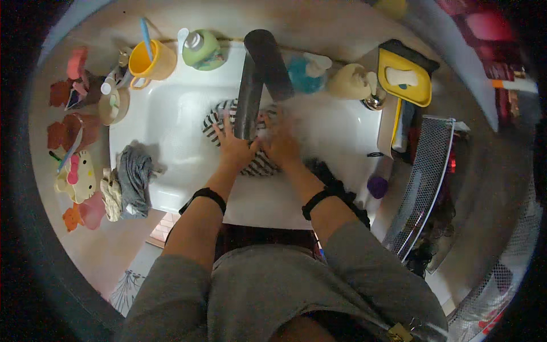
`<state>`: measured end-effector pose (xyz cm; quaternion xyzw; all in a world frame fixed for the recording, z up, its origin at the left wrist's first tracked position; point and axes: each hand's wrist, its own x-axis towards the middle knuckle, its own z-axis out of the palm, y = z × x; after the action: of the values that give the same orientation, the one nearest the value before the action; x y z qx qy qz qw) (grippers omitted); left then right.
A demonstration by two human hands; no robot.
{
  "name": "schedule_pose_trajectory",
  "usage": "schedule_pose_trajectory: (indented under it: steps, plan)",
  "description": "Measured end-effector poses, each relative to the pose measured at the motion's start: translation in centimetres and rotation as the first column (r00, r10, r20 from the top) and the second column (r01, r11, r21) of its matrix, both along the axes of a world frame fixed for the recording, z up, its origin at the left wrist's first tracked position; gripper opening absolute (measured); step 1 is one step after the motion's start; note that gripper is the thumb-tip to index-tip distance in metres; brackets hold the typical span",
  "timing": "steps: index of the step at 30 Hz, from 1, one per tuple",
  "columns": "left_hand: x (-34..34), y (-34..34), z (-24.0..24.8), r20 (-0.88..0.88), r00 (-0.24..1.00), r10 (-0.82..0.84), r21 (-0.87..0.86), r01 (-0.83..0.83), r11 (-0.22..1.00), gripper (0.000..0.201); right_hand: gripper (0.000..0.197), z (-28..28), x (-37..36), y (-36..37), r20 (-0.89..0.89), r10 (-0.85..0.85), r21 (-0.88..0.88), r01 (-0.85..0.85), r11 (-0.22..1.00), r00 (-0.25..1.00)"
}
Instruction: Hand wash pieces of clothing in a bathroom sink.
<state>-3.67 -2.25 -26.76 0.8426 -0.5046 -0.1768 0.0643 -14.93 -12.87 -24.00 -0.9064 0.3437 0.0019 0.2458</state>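
Observation:
A black-and-white striped cloth [260, 165] lies bunched in the white sink [171, 119], under a dark faucet [249, 97]. My left hand [233, 147] rests on the cloth's left part with its fingers spread. Beside it, my right hand [280, 142] touches the cloth's right part. Its fingers are smeared by motion, so their grip is unclear. The two thumbs come close together just below the faucet. Part of the cloth is hidden beneath my hands and the faucet. Each wrist wears a black band.
Along the back rim stand a yellow mug [152, 61], a green pump bottle [203, 52], a blue bottle [306, 77] and a cream bottle [348, 81]. A yellow soap dish [423, 91] is at right, above a mesh basket [424, 171]. A grey cloth [134, 179] hangs over the left rim.

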Motion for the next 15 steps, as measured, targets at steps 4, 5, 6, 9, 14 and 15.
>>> schedule_pose_trajectory:
  steps: [4, 5, 6, 9, 14, 15]
  plan:
    - [-0.2, 0.0, -4.1, 0.128, 0.986, -0.109, 0.059, 0.102, 0.993, 0.045, 0.058, -3.9, -0.5, 0.1, 0.164, -0.013, -0.131, 0.035, 0.991, 0.986]
    - [0.0, -0.5, -4.3, 0.076, 0.986, -0.146, 0.146, 0.133, 0.980, 0.040, 0.058, -4.6, -0.9, 0.2, 0.146, -0.017, -0.117, 0.034, 0.993, 0.989]
    - [0.2, 0.2, -4.8, 0.050, 0.987, -0.150, 0.193, 0.138, 0.971, 0.038, 0.049, -3.5, -0.4, 0.3, -0.075, 0.127, 0.016, -0.126, 0.992, 0.989]
    - [0.8, 0.5, -4.1, -0.164, 0.978, -0.127, 0.221, 0.162, 0.962, 0.034, 0.034, -3.4, -0.4, 0.0, -0.203, 0.289, 0.075, -0.280, 0.957, 0.936]
    - [1.8, -0.8, 5.0, -0.096, 0.986, 0.137, -0.160, -0.151, 0.976, 0.034, 0.050, -4.1, -2.0, -1.2, 0.182, 0.117, -0.250, -0.069, 0.966, 0.976]
    - [1.7, -0.5, 5.8, -0.160, 0.935, 0.315, -0.355, -0.352, 0.866, 0.036, 0.050, -5.0, -2.8, -1.8, 0.241, -0.087, -0.222, 0.142, 0.965, 0.967]
